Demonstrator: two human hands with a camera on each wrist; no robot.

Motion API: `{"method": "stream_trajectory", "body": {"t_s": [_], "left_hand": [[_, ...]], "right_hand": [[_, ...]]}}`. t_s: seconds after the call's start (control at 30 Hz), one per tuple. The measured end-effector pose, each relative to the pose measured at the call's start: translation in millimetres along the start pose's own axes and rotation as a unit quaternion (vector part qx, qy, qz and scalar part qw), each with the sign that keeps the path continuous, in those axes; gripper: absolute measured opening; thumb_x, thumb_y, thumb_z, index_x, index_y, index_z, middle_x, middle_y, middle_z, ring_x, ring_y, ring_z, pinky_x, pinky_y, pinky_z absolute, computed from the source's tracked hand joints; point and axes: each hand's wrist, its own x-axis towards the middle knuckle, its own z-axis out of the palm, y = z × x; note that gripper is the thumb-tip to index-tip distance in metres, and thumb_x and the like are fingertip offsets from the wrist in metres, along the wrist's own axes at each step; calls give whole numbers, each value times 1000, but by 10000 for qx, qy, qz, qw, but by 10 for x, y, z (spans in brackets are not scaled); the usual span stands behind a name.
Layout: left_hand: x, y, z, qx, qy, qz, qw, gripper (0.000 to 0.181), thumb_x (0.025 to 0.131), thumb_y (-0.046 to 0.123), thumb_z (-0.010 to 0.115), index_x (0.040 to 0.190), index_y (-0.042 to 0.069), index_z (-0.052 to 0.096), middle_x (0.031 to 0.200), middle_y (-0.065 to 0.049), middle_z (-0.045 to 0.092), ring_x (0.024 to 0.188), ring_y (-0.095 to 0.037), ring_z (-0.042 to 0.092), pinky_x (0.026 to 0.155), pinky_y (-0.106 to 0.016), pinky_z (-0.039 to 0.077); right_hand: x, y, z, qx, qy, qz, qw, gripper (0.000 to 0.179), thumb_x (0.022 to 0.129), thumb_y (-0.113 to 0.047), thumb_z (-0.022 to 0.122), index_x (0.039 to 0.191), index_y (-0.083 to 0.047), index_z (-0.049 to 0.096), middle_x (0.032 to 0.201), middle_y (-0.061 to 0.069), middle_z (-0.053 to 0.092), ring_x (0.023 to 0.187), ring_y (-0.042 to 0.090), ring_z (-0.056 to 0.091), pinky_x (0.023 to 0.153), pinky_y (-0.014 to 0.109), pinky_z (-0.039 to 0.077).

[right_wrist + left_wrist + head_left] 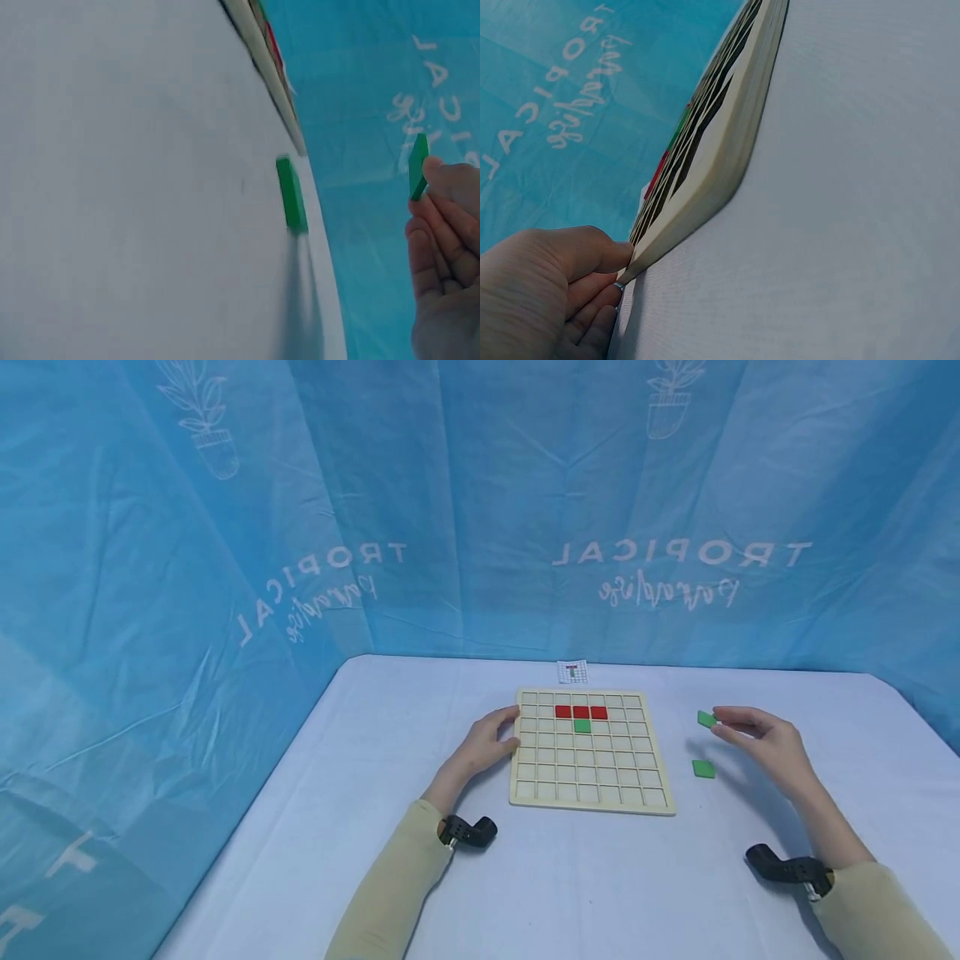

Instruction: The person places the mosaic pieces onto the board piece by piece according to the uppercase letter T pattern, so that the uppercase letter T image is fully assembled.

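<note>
So, one green tile pinched in the air, the board steadied

I read the step as bringing the held tile (706,719) across to the gridded board (588,772). The right hand (768,747) has it between thumb and fingers, raised off the white cloth (585,893), well apart from the board's right edge; a loose tile (703,769), also green, lies on the cloth just nearer. The left hand (476,752) rests against the board's left edge, thumb and forefinger apart.

I'd want that touch light, enough to stop sliding. I'd level the tile, square it to the grid and lower it straight into the cell below the placed green tile (582,726), which sits under the middle of three red tiles (581,712); a slanted entry could catch a divider. That cell is my guess from the printed card (572,672), whose green stem is too small for me to count.

I can't tell whether a left finger is tucked beneath the board. The left wrist view gives me the set tiles only as slivers; the right wrist view cuts off most of the board.
</note>
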Motion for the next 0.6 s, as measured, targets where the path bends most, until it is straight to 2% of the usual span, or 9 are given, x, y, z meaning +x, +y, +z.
{"method": "stream_trajectory", "body": {"t_s": [0.1, 0.2, 0.27, 0.33, 0.47, 0.6], "left_hand": [[-5, -8, -6, -38, -5, -28, 10000, 59, 91, 14, 61, 144, 6, 37, 144, -7, 42, 135, -20, 32, 111, -31, 27], [-4, -5, -8, -24, -5, -20, 10000, 59, 91, 14, 61, 144, 6, 37, 144, -8, 42, 135, -20, 33, 111, -31, 27], [-3, -2, -8, -4, -8, -13, 10000, 59, 91, 14, 61, 144, 5, 37, 144, -8, 42, 135, -20, 33, 111, -31, 27], [-3, -2, -8, -16, -14, -9, 10000, 58, 91, 14, 61, 144, 5, 37, 144, -8, 42, 135, -20, 33, 111, -31, 28], [-3, 6, -9, -37, -35, -11, 10000, 58, 91, 13, 60, 144, 5, 37, 144, -9, 41, 135, -21, 32, 111, -31, 27], [0, 1, -6, -38, -40, -10, 10000, 58, 92, 14, 60, 144, 5, 37, 145, -8, 41, 136, -20, 32, 111, -31, 27]], "right_hand": [[84, -8, 128, 251, -46, -155, 9996, 54, 87, -45, 64, 126, -8, 59, 121, 9, 59, 105, 3, 53, 86, 20, 48], [247, 146, 315, 315, -43, -256, 9992, 54, 84, -52, 64, 126, -17, 60, 120, 3, 60, 107, 10, 54, 89, 26, 48], [368, 276, 442, 361, -46, -327, 9988, 55, 81, -59, 63, 124, -24, 61, 118, -4, 61, 106, 8, 55, 87, 24, 48], [454, 314, 545, 387, -118, -381, 9985, 57, 80, -63, 61, 124, -27, 61, 118, -6, 61, 107, 11, 55, 89, 35, 49], [553, 239, 715, 618, -198, -597, 9961, 62, 76, -70, 59, 119, -27, 63, 114, -6, 62, 107, 15, 57, 90, 45, 49], [537, 15, 825, 725, -316, -779, 9938, 56, 78, -64, 62, 118, -25, 64, 111, -6, 63, 105, 14, 57, 90, 44, 49]]}}
